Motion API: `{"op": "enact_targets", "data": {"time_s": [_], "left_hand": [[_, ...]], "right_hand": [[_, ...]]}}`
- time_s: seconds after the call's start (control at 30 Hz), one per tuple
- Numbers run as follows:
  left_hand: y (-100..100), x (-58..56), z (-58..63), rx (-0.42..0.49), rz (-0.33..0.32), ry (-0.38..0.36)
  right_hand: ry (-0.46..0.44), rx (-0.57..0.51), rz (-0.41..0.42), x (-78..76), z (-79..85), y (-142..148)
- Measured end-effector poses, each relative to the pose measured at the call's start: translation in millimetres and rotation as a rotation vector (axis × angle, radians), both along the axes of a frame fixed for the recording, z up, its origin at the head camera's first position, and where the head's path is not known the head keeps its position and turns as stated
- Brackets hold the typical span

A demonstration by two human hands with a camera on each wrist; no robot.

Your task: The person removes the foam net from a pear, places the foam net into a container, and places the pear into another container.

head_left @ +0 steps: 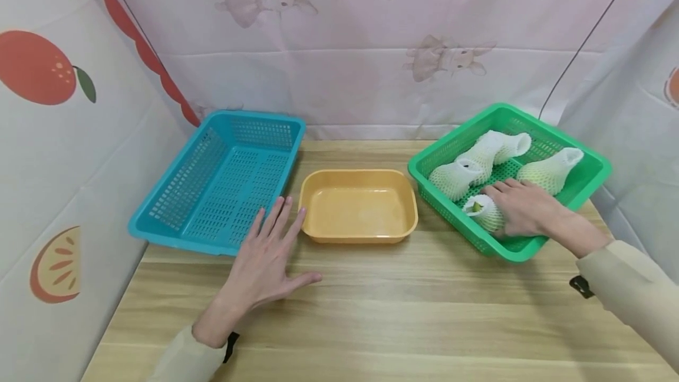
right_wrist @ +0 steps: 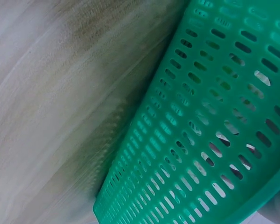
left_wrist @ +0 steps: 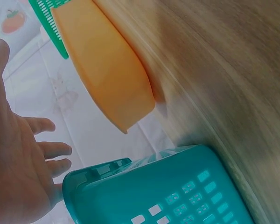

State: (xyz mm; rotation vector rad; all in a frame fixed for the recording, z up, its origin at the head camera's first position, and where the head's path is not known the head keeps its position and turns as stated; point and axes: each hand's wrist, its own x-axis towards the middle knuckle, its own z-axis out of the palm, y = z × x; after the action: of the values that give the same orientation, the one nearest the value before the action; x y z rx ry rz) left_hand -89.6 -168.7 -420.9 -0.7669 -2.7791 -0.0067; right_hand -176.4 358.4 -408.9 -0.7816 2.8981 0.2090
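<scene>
At the right stands a green basket (head_left: 477,243) with several fruits in white foam nets. My right hand (head_left: 522,208) reaches into it and grips the nearest netted fruit (head_left: 487,217), its open net end facing left with a bit of green showing. Part of that fruit is hidden by the hand. My left hand (head_left: 262,264) hovers with spread fingers near the front right corner of the blue basket (head_left: 185,243), holding nothing. In the right wrist view the perforated wall of the green basket (right_wrist: 177,140) covers most of the right hand.
A shallow yellow tray (head_left: 361,234) sits between the two baskets on the wooden table (head_left: 371,311). Another netted fruit (head_left: 549,173) lies just behind the right hand. A printed cloth (head_left: 345,87) hangs along the back and sides.
</scene>
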Motion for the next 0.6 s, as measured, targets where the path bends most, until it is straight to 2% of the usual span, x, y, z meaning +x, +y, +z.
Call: {"op": "enact_targets", "data": {"time_s": [0.27,0.6], "left_hand": [[-0.7,0.7,-0.6,0.011,0.002,-0.015],[-0.6,0.0,-0.3,-0.001,0.009,-0.026]], "right_hand": [[0.032,0.007,0.01,1.1,4.0,-2.0],[0.103,0.024,0.029,6.3,17.3,-0.6]]}}
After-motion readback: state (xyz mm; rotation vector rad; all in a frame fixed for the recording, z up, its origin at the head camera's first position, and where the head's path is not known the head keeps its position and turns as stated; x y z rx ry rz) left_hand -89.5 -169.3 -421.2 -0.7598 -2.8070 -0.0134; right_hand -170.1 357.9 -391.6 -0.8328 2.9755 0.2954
